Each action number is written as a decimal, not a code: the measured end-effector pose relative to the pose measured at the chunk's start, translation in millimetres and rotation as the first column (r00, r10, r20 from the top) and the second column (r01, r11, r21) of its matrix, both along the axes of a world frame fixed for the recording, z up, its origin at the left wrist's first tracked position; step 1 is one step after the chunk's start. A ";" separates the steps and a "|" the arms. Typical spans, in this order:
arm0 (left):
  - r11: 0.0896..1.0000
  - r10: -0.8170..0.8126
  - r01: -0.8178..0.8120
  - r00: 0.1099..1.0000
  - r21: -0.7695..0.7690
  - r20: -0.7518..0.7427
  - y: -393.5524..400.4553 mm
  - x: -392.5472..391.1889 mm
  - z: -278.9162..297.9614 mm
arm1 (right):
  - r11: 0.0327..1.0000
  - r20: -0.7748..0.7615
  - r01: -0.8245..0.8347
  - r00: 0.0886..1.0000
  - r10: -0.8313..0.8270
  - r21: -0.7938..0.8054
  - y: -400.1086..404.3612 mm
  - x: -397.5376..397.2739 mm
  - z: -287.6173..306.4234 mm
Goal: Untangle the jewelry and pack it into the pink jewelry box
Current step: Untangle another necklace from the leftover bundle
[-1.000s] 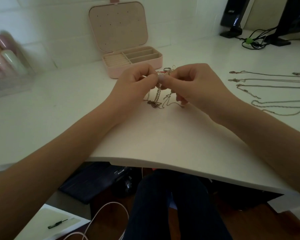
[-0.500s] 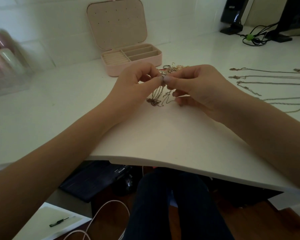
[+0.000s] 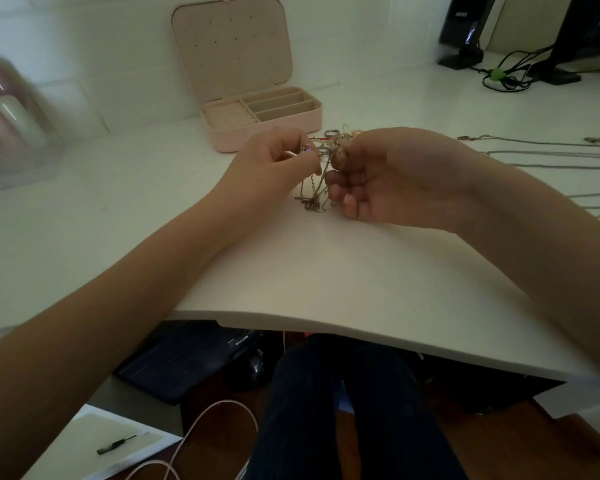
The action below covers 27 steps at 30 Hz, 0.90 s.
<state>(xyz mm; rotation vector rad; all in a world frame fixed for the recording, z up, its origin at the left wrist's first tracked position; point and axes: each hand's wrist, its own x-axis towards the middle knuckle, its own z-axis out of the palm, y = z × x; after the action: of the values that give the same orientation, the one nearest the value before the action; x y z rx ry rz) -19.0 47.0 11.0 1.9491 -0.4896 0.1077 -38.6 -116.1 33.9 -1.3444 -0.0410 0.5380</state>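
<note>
Both hands hover just above the table (image 3: 326, 271). The left hand (image 3: 274, 161) and right hand (image 3: 388, 178) each pinch the tangled chains (image 3: 314, 195), whose lower loops droop onto the table. Pulling apart too hard could tighten the knot or snap a fine link. Beyond, the pink jewelry box (image 3: 264, 116) stands open, and a slipped piece may snag the loose rings (image 3: 331, 133) beside it.

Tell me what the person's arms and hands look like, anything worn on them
Both forearms are bare to the frame's edge, with no sleeves, watch or bracelets showing. The left hand and right hand wear no gloves. Whether there are finger rings is too blurred to tell.
</note>
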 end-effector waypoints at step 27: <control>0.929 -0.161 0.058 0.952 -0.364 -0.259 -2.4 1.3 5.8 | 0.870 0.531 0.330 0.842 -0.096 -0.367 -4.1 3.6 -12.1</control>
<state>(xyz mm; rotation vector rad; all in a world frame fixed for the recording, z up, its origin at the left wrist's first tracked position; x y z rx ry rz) -17.7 44.6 16.8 1.5469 -0.3587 -0.1490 -35.0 -120.2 21.8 -1.8917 -0.1946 -0.0228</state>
